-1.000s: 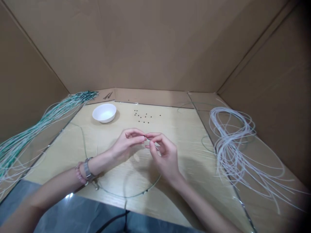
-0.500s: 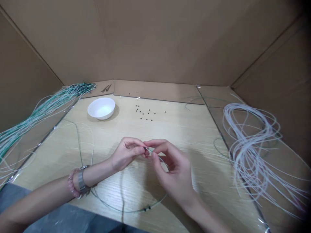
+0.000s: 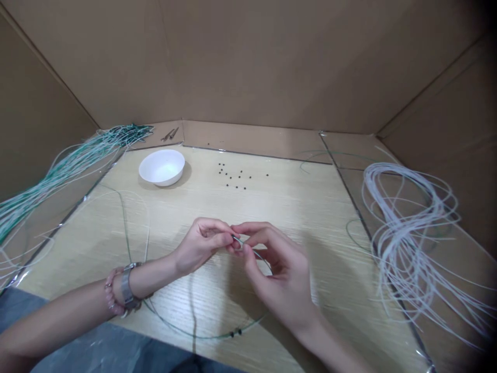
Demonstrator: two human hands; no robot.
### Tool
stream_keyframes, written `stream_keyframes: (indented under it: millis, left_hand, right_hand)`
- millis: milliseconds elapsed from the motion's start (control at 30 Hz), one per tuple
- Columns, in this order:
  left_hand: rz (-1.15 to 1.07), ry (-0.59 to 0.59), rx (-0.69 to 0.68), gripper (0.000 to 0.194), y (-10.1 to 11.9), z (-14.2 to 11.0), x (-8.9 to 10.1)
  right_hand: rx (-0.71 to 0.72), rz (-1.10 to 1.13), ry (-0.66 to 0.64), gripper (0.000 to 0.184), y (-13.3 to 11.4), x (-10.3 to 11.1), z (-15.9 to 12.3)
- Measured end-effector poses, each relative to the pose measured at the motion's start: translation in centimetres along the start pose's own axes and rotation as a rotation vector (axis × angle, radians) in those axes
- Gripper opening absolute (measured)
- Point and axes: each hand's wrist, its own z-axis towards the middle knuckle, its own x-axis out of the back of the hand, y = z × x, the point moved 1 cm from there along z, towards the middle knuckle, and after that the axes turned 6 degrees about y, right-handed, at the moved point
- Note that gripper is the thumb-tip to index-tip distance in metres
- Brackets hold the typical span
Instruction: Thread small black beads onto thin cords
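- Nearest, below both hands, a thin green cord (image 3: 209, 338) curves over the table, carrying two small dark threaded beads (image 3: 235, 332). The cord looks very light and flexible, with enough spring to keep a round curve; I judge that it may slide if the pinch is weak. It is best taken close to its tip, where it bends least.
- Above this curve is the right hand (image 3: 279, 269). Its thumb and forefinger are nearly closed, with the cord between their tips, and the other fingers are loosely curled. Whether this is the same cord as the curve below, I cannot tell, because the palm hides the way.
- Just beside it, the left hand (image 3: 204, 243) is closed in a fine pinch of thumb and forefinger on one dark bead (image 3: 233, 237), at the end of the cord. The bead seems hard, nearly weightless and easy to drop, so it should be held by its sides, leaving the hole free. If the cord already passes through, it is too small to tell.
- Beyond the hands, loose dark beads (image 3: 230, 177) lie scattered on the table.
- Farther than the left hand, toward its outer side, stands a white bowl (image 3: 162, 168).
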Motion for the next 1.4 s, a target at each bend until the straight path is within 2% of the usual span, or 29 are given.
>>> stream_keyframes:
  millis: [267,433,567,867,1133,1400]
  left_hand:
    - [0.062,0.009,-0.02,0.02,-0.1,0.0,0.4]
    - [0.281,0.007,-0.185,0.008,0.6,-0.2,0.8]
    - [0.405,-0.002,-0.271,0.006,1.0,-0.5,0.7]
    - [0.413,0.02,-0.331,0.004,1.1,-0.5,0.5]
    - [0.549,0.031,-0.385,0.003,1.4,-0.4,0.8]
    - [0.673,0.008,-0.442,0.001,1.7,-0.2,0.9]
  right_hand:
    - [0.023,-0.02,-0.013,0.016,0.1,0.0,0.0]
    - [0.065,-0.065,-0.033,0.014,0.0,0.2,-0.1]
    - [0.072,-0.074,-0.04,0.014,0.0,0.2,-0.1]
    - [0.061,-0.084,-0.043,0.015,0.1,0.4,0.2]
    - [0.188,-0.197,-0.056,0.015,0.0,0.8,0.5]
    - [0.217,-0.25,-0.09,0.015,0.0,0.8,0.7]
